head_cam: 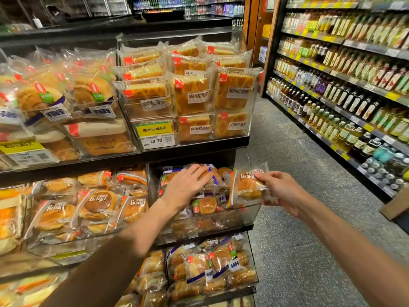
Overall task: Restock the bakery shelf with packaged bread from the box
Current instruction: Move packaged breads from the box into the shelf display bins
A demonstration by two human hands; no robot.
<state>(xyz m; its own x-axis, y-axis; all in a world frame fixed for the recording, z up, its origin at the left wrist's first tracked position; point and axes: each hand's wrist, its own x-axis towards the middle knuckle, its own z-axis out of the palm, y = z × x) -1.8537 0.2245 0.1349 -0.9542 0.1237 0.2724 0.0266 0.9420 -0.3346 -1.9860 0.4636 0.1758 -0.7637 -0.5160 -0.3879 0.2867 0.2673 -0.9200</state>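
Risk is the slick bread packet (247,187) slipping from my right hand (280,191), fingers pinched only on its 3 o'clock edge at the middle bin's (243,218) right end, while my left hand (188,187) lies open and flat on stacked packets (205,204) at 9 o'clock; box unseen.

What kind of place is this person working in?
Most likely a supermarket aisle: tiered clear bins of packaged bread, a yellow promo tag over a 19.90 price label, and long shelves of bottled oils across the aisle.
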